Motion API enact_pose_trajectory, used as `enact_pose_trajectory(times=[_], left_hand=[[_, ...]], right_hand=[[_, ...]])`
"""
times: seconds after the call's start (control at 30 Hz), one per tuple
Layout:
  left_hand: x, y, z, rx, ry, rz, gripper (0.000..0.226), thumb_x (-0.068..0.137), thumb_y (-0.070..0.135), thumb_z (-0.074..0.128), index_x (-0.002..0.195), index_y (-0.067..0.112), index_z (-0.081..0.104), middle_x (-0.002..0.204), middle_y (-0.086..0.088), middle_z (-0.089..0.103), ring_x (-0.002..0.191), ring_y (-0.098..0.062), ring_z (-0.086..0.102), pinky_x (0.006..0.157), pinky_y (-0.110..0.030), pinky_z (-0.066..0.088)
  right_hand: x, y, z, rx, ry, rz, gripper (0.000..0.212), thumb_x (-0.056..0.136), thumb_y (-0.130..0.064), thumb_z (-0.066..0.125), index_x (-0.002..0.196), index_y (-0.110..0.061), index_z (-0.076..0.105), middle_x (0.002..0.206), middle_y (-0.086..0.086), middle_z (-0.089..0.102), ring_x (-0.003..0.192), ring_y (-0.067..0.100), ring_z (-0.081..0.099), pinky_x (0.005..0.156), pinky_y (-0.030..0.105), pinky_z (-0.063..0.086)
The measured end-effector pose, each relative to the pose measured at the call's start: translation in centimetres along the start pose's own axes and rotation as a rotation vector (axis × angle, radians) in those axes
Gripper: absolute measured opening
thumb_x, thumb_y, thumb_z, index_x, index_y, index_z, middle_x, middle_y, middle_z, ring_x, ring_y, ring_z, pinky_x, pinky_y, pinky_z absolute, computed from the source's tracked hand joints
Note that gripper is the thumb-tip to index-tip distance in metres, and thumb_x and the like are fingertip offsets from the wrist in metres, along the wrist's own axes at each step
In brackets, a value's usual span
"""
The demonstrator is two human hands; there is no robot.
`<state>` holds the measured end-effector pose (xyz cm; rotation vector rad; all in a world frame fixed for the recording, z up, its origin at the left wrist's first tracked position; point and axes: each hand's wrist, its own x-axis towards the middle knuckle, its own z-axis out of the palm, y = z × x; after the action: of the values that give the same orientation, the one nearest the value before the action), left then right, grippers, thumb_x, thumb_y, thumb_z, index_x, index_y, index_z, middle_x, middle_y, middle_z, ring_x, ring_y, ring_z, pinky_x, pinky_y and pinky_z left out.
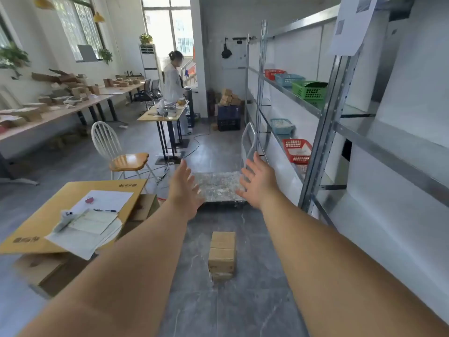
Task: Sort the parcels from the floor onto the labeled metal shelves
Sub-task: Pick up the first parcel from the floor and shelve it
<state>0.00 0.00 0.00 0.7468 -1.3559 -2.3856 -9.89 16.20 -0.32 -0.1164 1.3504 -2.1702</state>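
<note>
While both my arms stretch out ahead of me, my left hand and my right hand are spread with straight fingers and hold nothing, their palms turned roughly towards each other. A white paper sheet hangs on the upper post of the metal shelves at my right; it carries small grey squares and print too small for me to read. On the tan cardboard sheet at my left, dark printed characters run along two edges, too blurred to make out, and loose papers with a pen lie on it. The parcels sit on the grey tiled floor between my forearms, nearer to me than my hands: plain brown cardboard boxes in a small stack, seams showing across the top, with no label that I can see; how many are stacked I cannot tell. On the shelves stand a red basket, a blue basket and a green basket. A flat trolley lies beyond my hands.
</note>
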Motion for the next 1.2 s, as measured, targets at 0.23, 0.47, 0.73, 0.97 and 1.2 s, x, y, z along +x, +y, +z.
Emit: enact_pose_trajectory(times=[0.23, 0.47, 0.73, 0.97, 1.2], left_hand=[[4.9, -1.2, -0.9, 0.018, -0.012, -0.07, 0.073, 0.098, 0.068, 0.05, 0.158, 0.027, 0.044, 0.168, 0.0, 0.038, 0.155, -0.03, 0.034, 0.122, -0.064, 0.024], [11.6, -1.5, -4.1, 0.056, 0.01, -0.121, 0.072, 0.097, 0.068, 0.053, 0.157, 0.029, 0.045, 0.169, 0.001, 0.036, 0.157, -0.03, 0.029, 0.123, -0.062, 0.023], [17.5, -4.8, -7.2, 0.109, -0.03, -0.269, 0.074, 0.102, 0.064, 0.048, 0.164, 0.027, 0.035, 0.175, -0.001, 0.023, 0.161, -0.029, 0.019, 0.127, -0.059, 0.018], [21.7, -9.3, -7.6, 0.138, -0.002, -0.374, 0.074, 0.104, 0.061, 0.047, 0.166, 0.025, 0.029, 0.175, -0.002, 0.021, 0.162, -0.027, 0.015, 0.125, -0.055, 0.019], [26.8, -13.6, -5.4, 0.149, 0.056, -0.455, 0.078, 0.103, 0.061, 0.049, 0.167, 0.023, 0.025, 0.175, -0.001, 0.023, 0.162, -0.025, 0.018, 0.128, -0.056, 0.017]], right_hand=[[4.2, 2.6, 0.9, -0.013, 0.044, 0.055, 0.079, 0.1, -0.067, 0.052, 0.164, -0.023, 0.037, 0.174, 0.007, 0.03, 0.161, 0.034, 0.025, 0.127, 0.061, 0.023], [9.7, 6.0, 2.0, -0.014, 0.112, 0.097, 0.079, 0.1, -0.067, 0.052, 0.165, -0.024, 0.036, 0.174, 0.007, 0.029, 0.161, 0.034, 0.025, 0.125, 0.062, 0.024], [14.2, 12.3, 0.3, -0.009, 0.237, 0.212, 0.078, 0.1, -0.066, 0.054, 0.164, -0.024, 0.038, 0.174, 0.008, 0.028, 0.161, 0.035, 0.024, 0.127, 0.061, 0.022], [18.6, 16.0, -2.0, -0.037, 0.28, 0.319, 0.072, 0.103, -0.061, 0.051, 0.162, -0.023, 0.04, 0.174, 0.007, 0.028, 0.161, 0.032, 0.025, 0.127, 0.06, 0.021], [24.6, 17.9, -6.3, -0.024, 0.284, 0.428, 0.068, 0.103, -0.057, 0.052, 0.161, -0.024, 0.043, 0.173, 0.006, 0.032, 0.16, 0.03, 0.027, 0.124, 0.058, 0.024]])
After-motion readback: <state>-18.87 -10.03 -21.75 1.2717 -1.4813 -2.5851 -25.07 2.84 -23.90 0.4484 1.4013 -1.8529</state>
